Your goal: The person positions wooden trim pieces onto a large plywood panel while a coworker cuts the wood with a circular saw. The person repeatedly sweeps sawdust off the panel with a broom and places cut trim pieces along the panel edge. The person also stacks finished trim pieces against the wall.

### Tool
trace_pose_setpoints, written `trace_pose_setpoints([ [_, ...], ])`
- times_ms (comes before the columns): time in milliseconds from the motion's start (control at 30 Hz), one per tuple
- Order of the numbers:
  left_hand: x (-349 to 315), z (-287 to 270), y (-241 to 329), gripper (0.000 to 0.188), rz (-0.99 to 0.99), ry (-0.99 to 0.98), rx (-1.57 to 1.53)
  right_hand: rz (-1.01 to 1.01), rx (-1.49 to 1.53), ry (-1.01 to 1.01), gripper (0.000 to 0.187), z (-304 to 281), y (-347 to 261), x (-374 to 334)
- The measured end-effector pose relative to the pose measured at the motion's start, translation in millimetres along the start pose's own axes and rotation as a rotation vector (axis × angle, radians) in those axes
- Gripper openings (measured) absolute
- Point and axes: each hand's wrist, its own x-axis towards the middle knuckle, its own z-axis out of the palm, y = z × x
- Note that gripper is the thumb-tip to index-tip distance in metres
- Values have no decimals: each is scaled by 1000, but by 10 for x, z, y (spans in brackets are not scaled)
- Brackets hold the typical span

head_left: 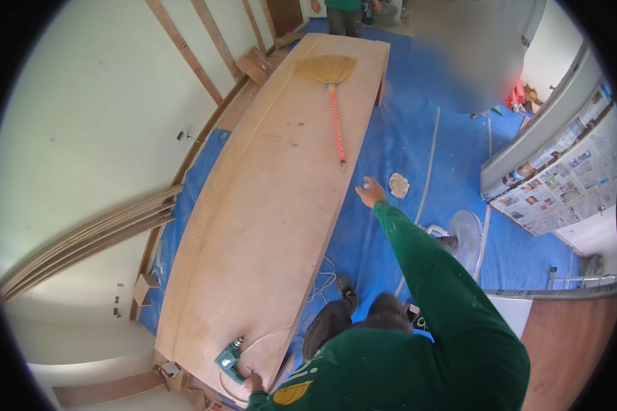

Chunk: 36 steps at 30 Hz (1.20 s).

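Note:
A long pale wooden panel [253,198] stretches away in front of me like a bench top. At its near end lies a green corded power drill [231,359], chuck pointing away. My left hand [253,383] is at the panel's near edge, right beside the drill's handle; its fingers are too small to make out. My right hand [371,192] reaches forward past the panel's right edge, fingers apart and holding nothing. Farther along, a straw broom [329,70] with a red handle [337,127] lies on the panel, its handle end nearest my right hand.
Blue sheeting [404,233] covers the floor, with a crumpled pale lump [399,185] and a fan [466,240] to the right. Long wood strips [89,236] lean at the left wall. Another person [344,20] stands past the far end. A cord [325,277] hangs by my foot.

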Motion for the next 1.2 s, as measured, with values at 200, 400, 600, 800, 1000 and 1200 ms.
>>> trace_pose_setpoints([
  [200, -1089, 288, 1379, 47, -238, -267, -365, 50, -153, -112, 73, 190, -564, 1205],
  [400, -1881, 865, 3292, 39, 139, 37, -547, 64, -431, -310, 99, 904, -197, 2836],
  [600, -2500, 1465, 5727, 34, -18, -116, -726, -76, -348, -250, 81, 1055, -95, 3626],
  [800, -2663, 1152, 7446, 35, 379, 104, -342, 352, 432, -439, 30, -946, -188, 4191],
  [1000, -2445, 1002, 8000, 39, 245, 17, -444, 128, 256, -268, 33, -2314, -338, 5514],
  [1200, -2606, 1297, 7747, 36, 200, -85, -388, 157, 580, -238, 26, -1739, -877, 7660],
])
